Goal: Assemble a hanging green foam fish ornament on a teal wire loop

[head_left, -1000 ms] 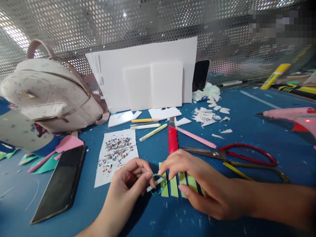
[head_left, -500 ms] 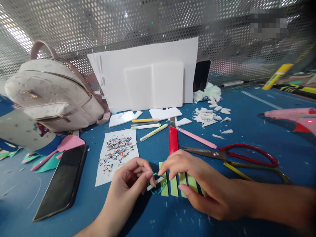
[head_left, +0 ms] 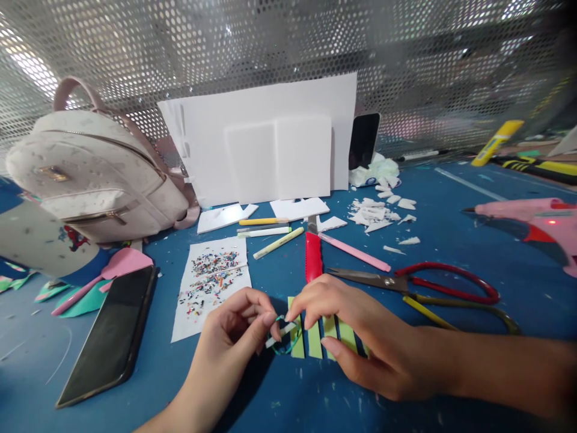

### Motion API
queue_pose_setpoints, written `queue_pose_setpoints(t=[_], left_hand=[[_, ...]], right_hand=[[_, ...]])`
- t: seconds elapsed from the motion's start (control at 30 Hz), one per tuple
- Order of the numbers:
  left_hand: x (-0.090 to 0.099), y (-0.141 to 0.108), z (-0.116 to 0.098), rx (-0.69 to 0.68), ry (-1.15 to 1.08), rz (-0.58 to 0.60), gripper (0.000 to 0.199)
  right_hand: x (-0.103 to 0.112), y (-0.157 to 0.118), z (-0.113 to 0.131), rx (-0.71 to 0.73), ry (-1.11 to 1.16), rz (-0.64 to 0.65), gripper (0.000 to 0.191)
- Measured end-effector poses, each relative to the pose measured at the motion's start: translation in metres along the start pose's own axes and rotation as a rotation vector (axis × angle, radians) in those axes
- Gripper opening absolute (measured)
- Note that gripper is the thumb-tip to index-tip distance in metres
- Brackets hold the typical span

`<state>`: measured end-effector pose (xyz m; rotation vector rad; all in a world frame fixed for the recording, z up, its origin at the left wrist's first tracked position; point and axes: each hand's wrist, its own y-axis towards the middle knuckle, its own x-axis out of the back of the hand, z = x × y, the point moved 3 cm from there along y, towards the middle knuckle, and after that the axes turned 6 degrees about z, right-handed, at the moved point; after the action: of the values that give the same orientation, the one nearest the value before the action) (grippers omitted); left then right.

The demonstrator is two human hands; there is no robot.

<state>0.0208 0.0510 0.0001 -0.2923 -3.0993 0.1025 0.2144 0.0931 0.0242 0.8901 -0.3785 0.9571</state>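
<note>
two hands showed: the left hand [head_left: 240, 328] pinched the teal ring [head_left: 298, 340] at six o'clock in my view; the right hand [head_left: 367, 340], toward five o'clock, held thumb and forefinger apart, contact unclear. i judged the thin ring wanted light, steady pressure.

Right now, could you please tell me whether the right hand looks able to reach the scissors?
Probably yes: the scissors lie just beyond the right hand, with nothing seen between them.

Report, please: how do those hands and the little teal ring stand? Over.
Left hand pinching teal ring. Right hand open beside it, contact unclear. Pale green strips close by, partly hidden by right hand.
</note>
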Motion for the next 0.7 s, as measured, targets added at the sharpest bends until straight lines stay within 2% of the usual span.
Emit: queue_pose_setpoints(t=[0.7], left_hand=[[-0.0008, 0.0012, -0.0020, 0.004, 0.012, 0.001, 0.022]], right_hand=[[0.0002, 0.0014, 0.0003, -0.019, -0.026, -0.032, 0.038]])
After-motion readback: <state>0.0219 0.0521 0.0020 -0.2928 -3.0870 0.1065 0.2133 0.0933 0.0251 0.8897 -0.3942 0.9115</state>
